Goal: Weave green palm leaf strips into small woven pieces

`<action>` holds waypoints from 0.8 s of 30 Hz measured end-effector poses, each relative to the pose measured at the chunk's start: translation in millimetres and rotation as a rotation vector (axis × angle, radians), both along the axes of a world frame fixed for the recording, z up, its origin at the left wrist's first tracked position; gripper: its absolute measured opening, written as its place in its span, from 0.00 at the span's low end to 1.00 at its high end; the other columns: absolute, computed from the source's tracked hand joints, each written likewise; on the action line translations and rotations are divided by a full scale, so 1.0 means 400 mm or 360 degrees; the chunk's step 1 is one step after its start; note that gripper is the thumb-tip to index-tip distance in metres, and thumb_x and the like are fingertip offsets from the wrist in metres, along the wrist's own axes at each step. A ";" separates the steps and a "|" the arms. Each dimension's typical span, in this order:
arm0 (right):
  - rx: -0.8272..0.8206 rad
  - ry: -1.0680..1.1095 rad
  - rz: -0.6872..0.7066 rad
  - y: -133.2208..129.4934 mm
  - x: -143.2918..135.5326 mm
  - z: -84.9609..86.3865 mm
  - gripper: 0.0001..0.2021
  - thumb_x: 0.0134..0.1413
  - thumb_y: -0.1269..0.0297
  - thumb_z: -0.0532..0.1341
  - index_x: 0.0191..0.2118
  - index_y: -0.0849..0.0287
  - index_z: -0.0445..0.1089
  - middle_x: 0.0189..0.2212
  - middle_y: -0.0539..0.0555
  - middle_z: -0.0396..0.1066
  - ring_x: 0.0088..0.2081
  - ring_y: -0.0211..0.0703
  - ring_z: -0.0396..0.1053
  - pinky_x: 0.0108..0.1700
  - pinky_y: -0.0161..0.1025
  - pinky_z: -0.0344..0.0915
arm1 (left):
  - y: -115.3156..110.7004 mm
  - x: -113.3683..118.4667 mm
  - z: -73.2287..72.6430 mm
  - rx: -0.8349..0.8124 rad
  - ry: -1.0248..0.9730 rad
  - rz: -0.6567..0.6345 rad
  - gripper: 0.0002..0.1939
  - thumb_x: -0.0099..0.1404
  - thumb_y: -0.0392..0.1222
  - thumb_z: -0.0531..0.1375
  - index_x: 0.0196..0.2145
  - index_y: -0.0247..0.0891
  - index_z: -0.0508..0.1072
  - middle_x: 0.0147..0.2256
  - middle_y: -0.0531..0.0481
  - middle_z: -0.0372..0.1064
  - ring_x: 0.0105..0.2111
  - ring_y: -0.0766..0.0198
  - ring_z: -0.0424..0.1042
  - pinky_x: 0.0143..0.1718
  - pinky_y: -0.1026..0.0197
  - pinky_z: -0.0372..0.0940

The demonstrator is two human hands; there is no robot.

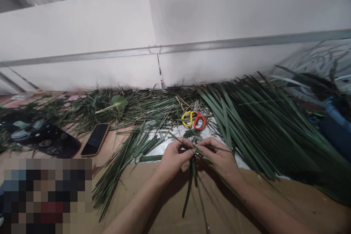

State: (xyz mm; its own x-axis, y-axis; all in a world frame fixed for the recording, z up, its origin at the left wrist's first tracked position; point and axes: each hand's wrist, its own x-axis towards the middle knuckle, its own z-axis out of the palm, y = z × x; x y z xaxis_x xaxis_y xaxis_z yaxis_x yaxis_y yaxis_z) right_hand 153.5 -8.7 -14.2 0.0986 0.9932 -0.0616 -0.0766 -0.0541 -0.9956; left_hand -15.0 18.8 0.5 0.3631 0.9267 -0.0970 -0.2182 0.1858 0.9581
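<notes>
Both hands, left (172, 159) and right (219, 157), pinch green leaf strips (193, 170) in a tight grip.

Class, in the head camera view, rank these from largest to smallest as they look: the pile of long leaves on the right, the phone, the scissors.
1. Pile of long leaves, by far the largest.
2. Phone.
3. Scissors, slightly smaller than the phone; they lie farther from the camera, so this order is unsure.

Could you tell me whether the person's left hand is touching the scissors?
Apart. The head view shows the left hand pinching leaf strips, with littered floor between it and the scissors.
</notes>
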 end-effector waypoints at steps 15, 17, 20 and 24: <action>0.0004 0.0130 0.0074 0.013 -0.005 -0.004 0.19 0.44 0.48 0.76 0.34 0.57 0.78 0.30 0.51 0.78 0.31 0.44 0.73 0.36 0.39 0.69 | 0.000 0.004 -0.006 0.0033 -0.0010 0.0146 0.13 0.59 0.50 0.71 0.35 0.37 0.79 0.38 0.45 0.76 0.40 0.57 0.73 0.47 0.57 0.67; -0.0023 0.0173 0.0094 0.011 -0.007 0.001 0.19 0.42 0.48 0.77 0.33 0.57 0.78 0.29 0.51 0.77 0.30 0.43 0.72 0.34 0.39 0.68 | 0.000 0.005 -0.008 0.0014 -0.0025 0.0161 0.14 0.59 0.49 0.71 0.36 0.37 0.79 0.38 0.44 0.77 0.40 0.56 0.74 0.46 0.57 0.67; -0.0100 0.0255 0.0111 0.008 -0.009 0.008 0.18 0.43 0.48 0.76 0.32 0.57 0.76 0.27 0.49 0.75 0.27 0.40 0.69 0.31 0.36 0.65 | -0.001 0.004 -0.007 0.0004 -0.0022 0.0164 0.14 0.59 0.49 0.71 0.36 0.37 0.80 0.39 0.44 0.77 0.40 0.57 0.74 0.47 0.57 0.67; -0.0127 0.0267 0.0170 0.003 -0.008 0.013 0.18 0.46 0.48 0.75 0.33 0.57 0.75 0.26 0.49 0.73 0.27 0.40 0.68 0.31 0.36 0.66 | -0.002 0.002 0.003 -0.0005 0.0030 0.0184 0.13 0.59 0.50 0.70 0.35 0.37 0.80 0.36 0.45 0.76 0.39 0.58 0.73 0.47 0.58 0.66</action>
